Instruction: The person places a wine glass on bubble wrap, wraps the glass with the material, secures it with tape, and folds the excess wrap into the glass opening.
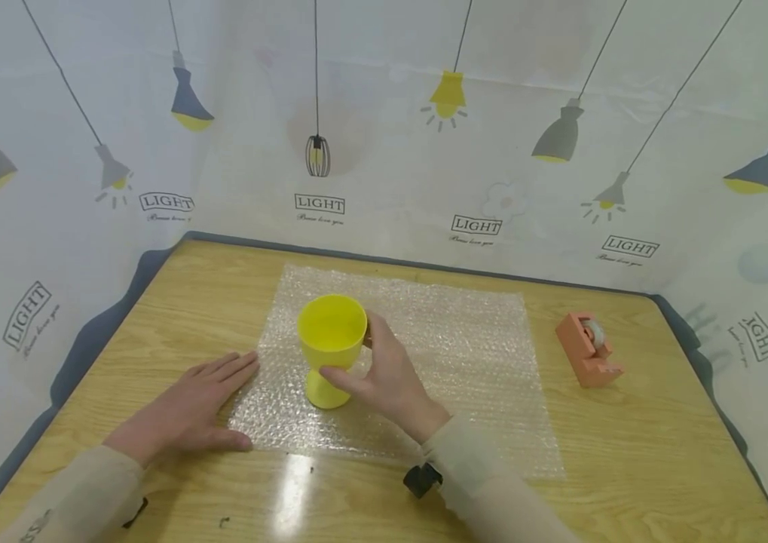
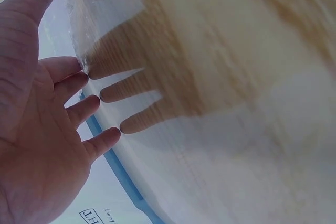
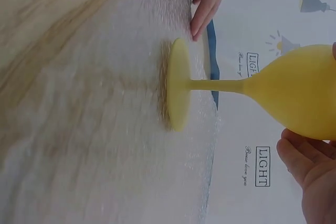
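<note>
A yellow goblet (image 1: 331,332) stands upright on a sheet of bubble wrap (image 1: 451,362), left of the sheet's middle. My right hand (image 1: 393,377) grips its bowl from the right, thumb in front and fingers behind. In the right wrist view the goblet's thin stem (image 3: 218,85) and round foot (image 3: 179,85) show, the foot on or just over the wrap. My left hand (image 1: 200,407) rests with its fingers straight at the left edge of the wrap. The left wrist view shows the fingertips (image 2: 107,137) touching the surface.
An orange tape dispenser (image 1: 587,351) with a roll of clear tape stands on the wooden table (image 1: 655,445), right of the wrap. A white curtain (image 1: 384,98) printed with lamps hangs behind the table and along both sides.
</note>
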Tool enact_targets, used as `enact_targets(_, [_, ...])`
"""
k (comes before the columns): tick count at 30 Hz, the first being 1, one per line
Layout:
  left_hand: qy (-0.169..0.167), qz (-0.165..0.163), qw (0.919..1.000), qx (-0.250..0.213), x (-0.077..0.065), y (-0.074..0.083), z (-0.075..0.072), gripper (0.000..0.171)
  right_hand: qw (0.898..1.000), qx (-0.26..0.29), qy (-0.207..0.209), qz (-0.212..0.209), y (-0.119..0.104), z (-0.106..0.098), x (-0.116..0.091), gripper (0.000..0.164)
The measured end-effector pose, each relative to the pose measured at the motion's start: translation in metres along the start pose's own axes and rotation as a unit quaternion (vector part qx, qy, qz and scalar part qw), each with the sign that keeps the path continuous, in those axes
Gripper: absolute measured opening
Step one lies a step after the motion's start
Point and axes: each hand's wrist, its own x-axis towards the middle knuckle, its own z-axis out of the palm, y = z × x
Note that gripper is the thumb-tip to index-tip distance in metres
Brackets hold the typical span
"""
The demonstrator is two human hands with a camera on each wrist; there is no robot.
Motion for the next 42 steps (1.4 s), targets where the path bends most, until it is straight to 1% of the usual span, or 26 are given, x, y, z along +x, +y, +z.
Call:
enact_targets(7, [-0.005, -0.010, 0.9999, -0.006, 0.000, 0.000, 0.001, 0.118, 1.000, -0.001, -0.011, 0.007, -0.007, 0.011, 0.001, 0.085])
enact_targets(15, [-0.007, -0.008, 0.9999, -0.005, 0.000, -0.001, 0.003, 0.117, 1.000, 0.012, -0.025, 0.001, -0.014, 0.020, 0.003, 0.082])
enact_targets(24, [-0.004, -0.011, 0.9999, -0.001, 0.000, 0.000, 0.003, 0.119, 0.999, 0.025, -0.021, -0.002, -0.021, 0.028, 0.008, 0.077])
enact_targets(27, [-0.002, -0.010, 0.9999, -0.002, 0.000, 0.000, 0.003, 0.120, 0.999, 0.027, -0.018, 0.005, -0.022, 0.030, 0.010, 0.074])
enact_targets(30, [0.003, -0.006, 1.0000, -0.003, 0.000, -0.001, 0.004, 0.120, 0.999, 0.041, -0.020, 0.029, -0.025, 0.031, 0.013, 0.070])
enact_targets(33, [0.005, -0.006, 1.0000, -0.003, 0.000, -0.001, 0.004, 0.120, 0.995, 0.063, -0.025, 0.072, -0.026, 0.032, 0.015, 0.066])
enact_targets(38, [0.012, -0.003, 0.9999, -0.001, -0.001, -0.001, 0.005, 0.121, 0.982, 0.098, -0.032, 0.158, -0.025, 0.032, 0.021, 0.059])
enact_targets(42, [0.014, -0.002, 0.9999, -0.002, -0.001, -0.001, 0.004, 0.120, 0.972, 0.107, -0.030, 0.208, -0.021, 0.033, 0.026, 0.060])
